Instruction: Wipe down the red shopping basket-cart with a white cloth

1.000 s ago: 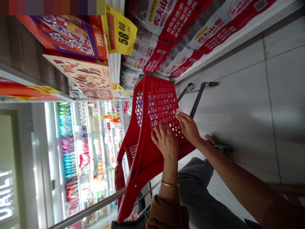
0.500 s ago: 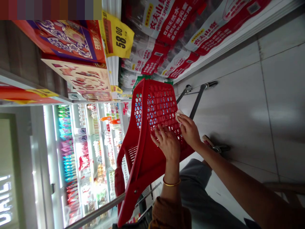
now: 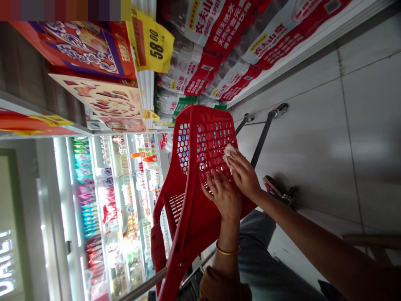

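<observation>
A red plastic shopping cart (image 3: 205,225) with a perforated side stands in front of me. My left hand (image 3: 226,197), with a gold bracelet at the wrist, lies on the cart's side, fingers spread and nothing in them. Just right of it and close by, my right hand (image 3: 246,173) is closed on a crumpled white cloth (image 3: 230,154) pressed against the perforated panel. It may be a tissue; I cannot tell. The right palm is hidden.
The view is turned sideways. Packs of bottled water (image 3: 216,46) and boxed goods (image 3: 103,98) line a shelf with a yellow price tag (image 3: 153,44). Lit shelves of packaged goods (image 3: 109,205) stand left. Cart wheels (image 3: 280,109) and a shoe (image 3: 272,186) rest on the tiled floor (image 3: 316,138).
My right hand has moved slightly left with the cloth along the panel, showing more of the cloth. My left hand has shifted slightly right and down and stays on the cart.
</observation>
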`<state>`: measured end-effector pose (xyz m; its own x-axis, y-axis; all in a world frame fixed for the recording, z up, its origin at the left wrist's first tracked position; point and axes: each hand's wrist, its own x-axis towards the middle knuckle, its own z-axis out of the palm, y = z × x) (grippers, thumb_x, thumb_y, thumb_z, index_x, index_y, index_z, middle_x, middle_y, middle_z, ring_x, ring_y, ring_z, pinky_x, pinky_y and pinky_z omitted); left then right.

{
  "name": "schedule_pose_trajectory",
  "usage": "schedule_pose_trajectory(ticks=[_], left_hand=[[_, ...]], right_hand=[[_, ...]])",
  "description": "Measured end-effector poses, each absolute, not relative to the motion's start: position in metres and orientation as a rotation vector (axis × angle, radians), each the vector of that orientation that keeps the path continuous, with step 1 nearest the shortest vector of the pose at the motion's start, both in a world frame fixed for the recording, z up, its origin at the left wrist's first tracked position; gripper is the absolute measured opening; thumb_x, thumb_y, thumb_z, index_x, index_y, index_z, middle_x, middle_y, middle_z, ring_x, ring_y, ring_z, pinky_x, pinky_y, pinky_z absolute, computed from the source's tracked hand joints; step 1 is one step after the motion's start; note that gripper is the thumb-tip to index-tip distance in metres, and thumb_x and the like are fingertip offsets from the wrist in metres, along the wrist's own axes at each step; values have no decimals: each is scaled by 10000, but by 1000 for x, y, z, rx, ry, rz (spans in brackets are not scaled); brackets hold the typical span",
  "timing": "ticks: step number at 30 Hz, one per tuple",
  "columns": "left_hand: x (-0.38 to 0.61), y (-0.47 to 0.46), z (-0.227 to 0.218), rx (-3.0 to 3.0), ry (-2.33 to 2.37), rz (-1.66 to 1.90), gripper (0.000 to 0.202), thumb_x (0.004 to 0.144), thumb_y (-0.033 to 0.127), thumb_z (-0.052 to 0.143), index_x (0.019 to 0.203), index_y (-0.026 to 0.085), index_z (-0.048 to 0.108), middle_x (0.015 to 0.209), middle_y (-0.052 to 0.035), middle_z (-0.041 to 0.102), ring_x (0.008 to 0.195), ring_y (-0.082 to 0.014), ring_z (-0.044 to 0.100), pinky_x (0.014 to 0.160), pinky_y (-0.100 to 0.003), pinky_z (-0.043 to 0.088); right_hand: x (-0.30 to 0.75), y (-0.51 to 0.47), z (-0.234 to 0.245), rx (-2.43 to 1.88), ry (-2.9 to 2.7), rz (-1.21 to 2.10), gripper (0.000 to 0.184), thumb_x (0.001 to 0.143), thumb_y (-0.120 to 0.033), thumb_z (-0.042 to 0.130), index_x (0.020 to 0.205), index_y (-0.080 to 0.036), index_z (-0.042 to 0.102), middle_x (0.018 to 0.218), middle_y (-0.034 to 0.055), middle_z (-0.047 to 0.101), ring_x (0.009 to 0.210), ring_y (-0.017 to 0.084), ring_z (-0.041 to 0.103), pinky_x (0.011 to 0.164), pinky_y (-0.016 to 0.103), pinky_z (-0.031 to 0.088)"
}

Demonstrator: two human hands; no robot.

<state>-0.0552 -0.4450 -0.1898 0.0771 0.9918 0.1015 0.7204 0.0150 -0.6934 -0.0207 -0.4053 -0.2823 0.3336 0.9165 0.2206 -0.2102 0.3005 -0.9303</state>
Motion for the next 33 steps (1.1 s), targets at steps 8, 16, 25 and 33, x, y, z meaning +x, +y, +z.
schedule_pose_trajectory(ticks=[8,16,25,33], left_hand=[[-50,-448,-179,-1811,-1663,539,376,947,230,451,1296,165,576,1371,-132,567,1333,-304,444,1140,-572,279],[-55,-442,-184,-1835,-1650,550,394,907,161,489,1286,103,579,1354,-218,550,1357,-343,407,1126,-556,323],[-60,-438,-186,-1868,-1648,454,397,916,121,439,1290,80,563,1321,-239,563,1377,-337,380,1110,-564,351],[-58,-439,-182,-1861,-1613,493,382,903,117,451,1257,70,587,1298,-223,587,1319,-334,451,1093,-548,377]], right_hand=[[-22,-405,-277,-826,-1091,847,506,978,-169,402,1471,-276,349,1491,50,439,1453,222,260,1176,509,325],[-34,-393,-286,-849,-1357,819,540,979,-145,396,1496,-249,281,1533,49,372,1457,197,246,1209,494,263],[-50,-410,-313,-1038,-1243,841,561,977,-105,358,1509,-244,246,1503,92,416,1414,214,346,1170,496,328],[-49,-412,-318,-1054,-1038,934,488,980,-145,361,1459,-238,375,1434,106,499,1369,241,413,1122,518,384]])
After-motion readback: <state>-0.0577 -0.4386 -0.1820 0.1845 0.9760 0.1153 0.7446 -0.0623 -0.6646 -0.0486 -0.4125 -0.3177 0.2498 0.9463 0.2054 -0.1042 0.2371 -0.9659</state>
